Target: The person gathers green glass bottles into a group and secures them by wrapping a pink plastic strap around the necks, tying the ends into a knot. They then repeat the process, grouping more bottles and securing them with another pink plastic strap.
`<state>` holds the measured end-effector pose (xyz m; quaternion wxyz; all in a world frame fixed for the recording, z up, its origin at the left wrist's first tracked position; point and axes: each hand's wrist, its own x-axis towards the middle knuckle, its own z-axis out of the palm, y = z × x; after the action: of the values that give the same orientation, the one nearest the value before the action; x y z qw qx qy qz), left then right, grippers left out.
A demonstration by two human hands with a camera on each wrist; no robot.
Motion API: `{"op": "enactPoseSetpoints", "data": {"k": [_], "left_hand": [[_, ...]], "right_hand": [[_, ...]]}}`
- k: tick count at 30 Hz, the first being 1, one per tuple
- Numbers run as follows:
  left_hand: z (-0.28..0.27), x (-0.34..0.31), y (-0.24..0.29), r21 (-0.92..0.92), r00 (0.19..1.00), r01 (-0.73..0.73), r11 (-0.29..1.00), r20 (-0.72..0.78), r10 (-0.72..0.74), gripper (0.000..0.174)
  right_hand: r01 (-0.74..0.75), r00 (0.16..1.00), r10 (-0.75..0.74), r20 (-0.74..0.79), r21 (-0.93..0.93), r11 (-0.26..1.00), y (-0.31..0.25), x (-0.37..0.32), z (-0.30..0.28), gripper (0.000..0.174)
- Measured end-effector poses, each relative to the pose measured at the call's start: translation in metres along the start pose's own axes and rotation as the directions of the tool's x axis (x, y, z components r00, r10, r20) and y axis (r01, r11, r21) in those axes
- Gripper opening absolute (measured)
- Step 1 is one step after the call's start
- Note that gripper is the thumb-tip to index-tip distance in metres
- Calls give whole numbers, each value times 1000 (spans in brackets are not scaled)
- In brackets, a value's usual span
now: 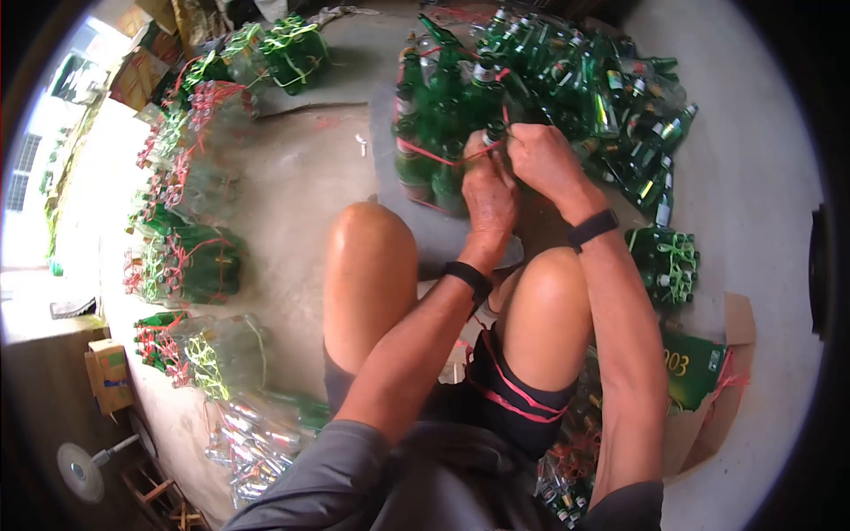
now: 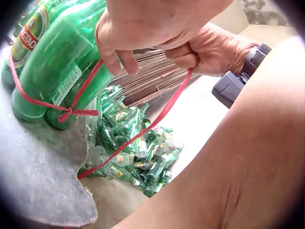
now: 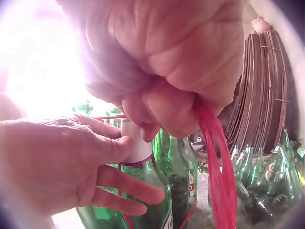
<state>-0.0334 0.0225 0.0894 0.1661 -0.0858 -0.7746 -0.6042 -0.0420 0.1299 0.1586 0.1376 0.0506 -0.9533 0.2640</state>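
A bundle of upright green beer bottles (image 1: pixel 434 111) stands in front of the knees on a grey pad (image 1: pixel 385 168), with red plastic string around it. My left hand (image 1: pixel 490 199) is at the near right corner of the bundle. Its thumb and forefinger grip the white-wrapped neck of one green bottle (image 3: pixel 138 145), while the other fingers stretch out beside it. Just to the right, my right hand (image 1: pixel 549 164) is curled tightly around the red string (image 3: pixel 221 176), whose tail hangs down from the fist. Lower on the bundle, a red knot (image 2: pixel 68 112) shows in the left wrist view.
Loose green bottles (image 1: pixel 584 80) lie heaped behind and right of the bundle. Tied bottle bundles (image 1: pixel 208 261) line the left side. At right stand another tied bundle (image 1: pixel 660 265) and an open carton (image 1: pixel 708 380). A stack of flattened cardboard (image 3: pixel 259 86) leans behind the heap.
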Motion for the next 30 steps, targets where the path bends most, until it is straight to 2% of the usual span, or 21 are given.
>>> {"op": "enactPoseSetpoints", "data": {"k": [1, 2, 3, 4, 5, 6, 7, 8, 10, 11, 14, 16, 17, 18, 19, 21, 22, 24, 25, 28, 30], "left_hand": [[2, 1, -1, 16, 999, -8, 1000, -43, 8, 18], [6, -1, -14, 15, 997, -50, 999, -56, 51, 19], [4, 0, -9, -37, 999, -24, 999, -42, 22, 23], [-5, 2, -8, -44, 993, 74, 996, 90, -70, 27], [-5, 3, -9, -17, 997, 16, 1000, 70, -15, 27], [-3, 5, -11, -6, 993, -116, 993, -3, 116, 27], [-3, 7, -18, -30, 995, -78, 997, 62, 80, 29], [-9, 8, -17, -90, 976, 99, 991, 204, -79, 37], [-5, 13, -13, -228, 987, -67, 971, 125, 97, 37], [-4, 12, -9, -231, 986, -71, 970, 134, 104, 37], [-4, 10, -12, -284, 994, -39, 958, 88, 67, 29], [-5, 15, -35, -145, 975, 144, 979, 190, -115, 21], [0, 12, -38, -279, 992, 87, 956, 117, -56, 18], [-7, 9, -20, -225, 988, 106, 969, 137, -76, 15], [-1, 8, -28, -305, 994, 60, 951, 104, -30, 14], [-6, 6, -9, -234, 989, 118, 965, 115, -93, 21], [-9, 5, -1, -168, 994, 75, 983, 95, -59, 28], [-3, 4, -2, -227, 999, 30, 973, 25, -24, 30], [0, 4, -3, -240, 999, 33, 970, -23, -39, 30], [-2, 2, 0, -183, 993, 119, 976, 15, -119, 34], [-2, 2, 1, -163, 993, 116, 980, 0, -118, 34]], "right_hand": [[37, 999, -37, -31, 13, 999, 2, 0, 1, 12], [16, 1000, -17, -16, -29, 999, 2, 2, 3, 12], [131, 990, -125, 60, -101, 986, 22, 5, 17, 13], [110, 994, -111, 4, -94, 989, 10, 2, 13, 16], [88, 996, -83, 36, -144, 986, 0, -1, 4, 18], [-38, 998, 41, 37, -81, 996, -6, -1, 3, 20], [-22, 999, 24, 44, -57, 998, -7, -1, 1, 19], [-139, 988, 146, 56, -107, 984, -15, -3, -4, 20], [-124, 990, 129, 63, -73, 990, -14, 1, -2, 18], [-132, 989, 136, 54, -73, 989, -15, -1, -5, 18], [-146, 986, 151, 76, -70, 987, -8, -4, 1, 19], [49, 998, -41, 57, -149, 988, 8, 2, 21, 22], [-16, 999, 21, 45, -91, 996, 0, -1, 14, 27], [45, 999, -42, 33, -111, 993, 0, -2, 12, 27], [157, 987, -158, 9, -152, 976, -3, -4, 5, 27], [172, 983, -177, -38, -106, 979, 8, -4, 15, 25], [164, 986, -167, -22, -100, 981, 9, -5, 13, 25], [120, 993, -120, 12, -104, 987, -3, -8, 1, 26], [137, 990, -136, 26, -99, 986, -6, -9, -1, 26], [80, 997, -79, 15, -53, 995, -13, -9, -6, 26], [46, 997, -37, 72, -126, 991, -15, -9, -9, 23]]}}
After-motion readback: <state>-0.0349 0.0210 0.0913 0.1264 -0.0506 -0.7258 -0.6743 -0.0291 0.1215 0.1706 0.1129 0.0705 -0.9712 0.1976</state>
